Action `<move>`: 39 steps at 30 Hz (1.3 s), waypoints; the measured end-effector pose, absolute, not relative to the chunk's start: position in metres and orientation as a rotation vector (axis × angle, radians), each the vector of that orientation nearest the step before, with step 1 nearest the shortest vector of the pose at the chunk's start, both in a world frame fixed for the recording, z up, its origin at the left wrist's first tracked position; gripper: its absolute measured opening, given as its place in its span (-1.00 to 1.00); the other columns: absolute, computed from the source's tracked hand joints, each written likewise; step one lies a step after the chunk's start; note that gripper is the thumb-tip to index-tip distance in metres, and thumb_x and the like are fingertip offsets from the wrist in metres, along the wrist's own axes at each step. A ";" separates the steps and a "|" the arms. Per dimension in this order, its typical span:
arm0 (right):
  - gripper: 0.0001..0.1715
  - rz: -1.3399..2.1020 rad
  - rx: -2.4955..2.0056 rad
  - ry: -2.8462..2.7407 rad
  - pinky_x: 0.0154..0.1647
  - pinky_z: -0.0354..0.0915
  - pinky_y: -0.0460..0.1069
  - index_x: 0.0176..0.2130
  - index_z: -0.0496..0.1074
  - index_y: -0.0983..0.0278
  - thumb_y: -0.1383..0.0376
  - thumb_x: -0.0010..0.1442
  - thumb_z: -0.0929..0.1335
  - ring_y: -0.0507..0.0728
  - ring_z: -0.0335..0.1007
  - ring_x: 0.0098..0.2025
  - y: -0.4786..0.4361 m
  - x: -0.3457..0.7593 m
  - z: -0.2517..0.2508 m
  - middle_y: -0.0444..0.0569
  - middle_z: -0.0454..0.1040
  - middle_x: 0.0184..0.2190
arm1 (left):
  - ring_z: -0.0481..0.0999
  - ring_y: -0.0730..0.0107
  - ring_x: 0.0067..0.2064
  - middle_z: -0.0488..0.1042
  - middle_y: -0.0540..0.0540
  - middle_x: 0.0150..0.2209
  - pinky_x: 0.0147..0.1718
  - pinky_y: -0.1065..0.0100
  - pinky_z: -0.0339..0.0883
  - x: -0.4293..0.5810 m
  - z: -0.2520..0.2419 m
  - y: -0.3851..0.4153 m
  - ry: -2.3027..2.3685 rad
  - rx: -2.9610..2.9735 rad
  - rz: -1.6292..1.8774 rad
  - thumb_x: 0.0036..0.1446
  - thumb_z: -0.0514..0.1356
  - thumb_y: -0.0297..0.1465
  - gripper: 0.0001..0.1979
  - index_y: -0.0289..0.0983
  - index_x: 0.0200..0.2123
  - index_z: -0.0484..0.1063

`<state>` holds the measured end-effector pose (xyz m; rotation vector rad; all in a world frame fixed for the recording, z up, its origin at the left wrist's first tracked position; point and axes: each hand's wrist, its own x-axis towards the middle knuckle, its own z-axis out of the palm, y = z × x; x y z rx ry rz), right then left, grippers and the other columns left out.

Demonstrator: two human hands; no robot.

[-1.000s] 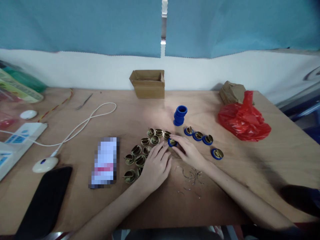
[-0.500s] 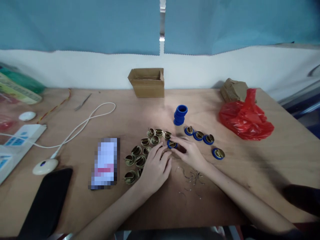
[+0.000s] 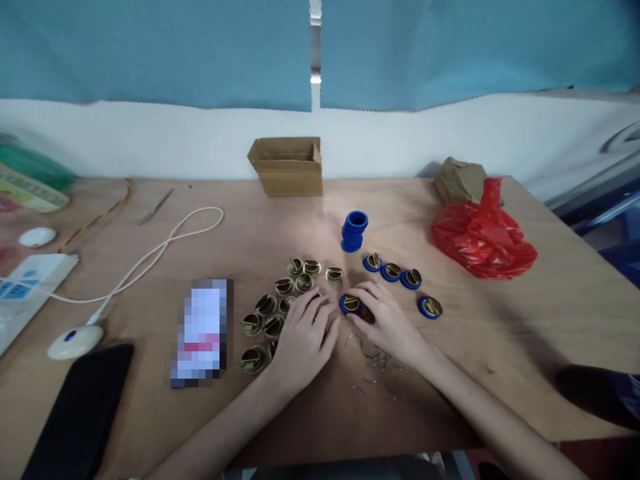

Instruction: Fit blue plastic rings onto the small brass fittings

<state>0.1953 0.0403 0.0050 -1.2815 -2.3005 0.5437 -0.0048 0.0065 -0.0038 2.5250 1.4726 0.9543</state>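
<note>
Between the thumb and fingers of my right hand (image 3: pixel 393 323) is a blue ring (image 3: pixel 343 307) on the table, with a round brass pin-back piece (image 3: pixel 352 303) seated in it. Just left of it, my left hand (image 3: pixel 306 333) has its fingers curled down beside the brass pieces; what is under its fingertips is hidden. Several loose brass pin-back pieces (image 3: pixel 267 305) lie left of and behind that hand, and one brass piece (image 3: pixel 333 275) sits apart. To the right lie several blue rings (image 3: pixel 411 279) holding brass pieces. A stack of blue rings (image 3: pixel 353 233) stands behind.
Thin curved wires (image 3: pixel 383 360) are scattered near my right wrist. A lit phone (image 3: pixel 203 333), a dark phone (image 3: pixel 80 413) and a white cable (image 3: pixel 165 247) lie left. At the back stand a cardboard box (image 3: pixel 293 177) and a red plastic bag (image 3: pixel 483 243).
The blue ring with its brass piece has come slightly nearer to me, with my right hand around it. The lone brass piece behind is now uncovered. The whole view has shifted a little.
</note>
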 end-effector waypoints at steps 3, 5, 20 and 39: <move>-0.66 0.507 -1.303 -2.316 -0.01 0.41 0.26 0.01 0.39 0.29 0.40 0.21 0.37 0.30 0.39 -0.05 0.038 0.196 0.002 0.12 0.45 -0.10 | 0.45 -0.03 0.15 0.57 -0.26 -0.01 0.12 -0.05 0.39 -0.005 -0.005 0.007 1.463 2.540 0.947 0.27 0.17 -0.48 -0.81 -0.33 -0.05 0.47; -0.66 0.475 -1.309 -2.316 -0.04 0.41 0.27 0.00 0.38 0.31 0.36 0.20 0.37 0.31 0.40 -0.07 0.038 0.197 -0.001 0.14 0.44 -0.12 | 0.44 -0.02 0.16 0.57 -0.25 -0.01 0.13 -0.04 0.38 -0.005 -0.005 0.007 1.454 2.543 0.956 0.27 0.17 -0.49 -0.81 -0.32 -0.05 0.48; -0.45 0.349 -0.960 -2.187 -0.10 0.52 0.09 0.20 0.25 0.24 0.33 0.25 0.38 0.22 0.48 -0.07 0.021 0.196 0.010 0.12 0.41 -0.05 | 0.50 0.11 0.01 0.61 -0.20 -0.10 0.07 0.05 0.35 -0.006 0.006 0.002 1.437 2.450 1.103 0.29 0.17 -0.50 -0.70 -0.32 0.08 0.41; -0.32 0.928 -0.851 -1.983 0.09 0.48 0.14 0.27 0.26 0.14 0.37 0.21 0.42 0.21 0.46 0.09 0.021 0.198 0.023 0.09 0.40 0.09 | 0.62 0.44 -0.30 0.65 -0.05 -0.22 -0.32 0.48 0.47 -0.008 0.010 0.004 1.245 1.722 1.004 0.32 0.12 -0.43 -0.79 -0.24 -0.08 0.53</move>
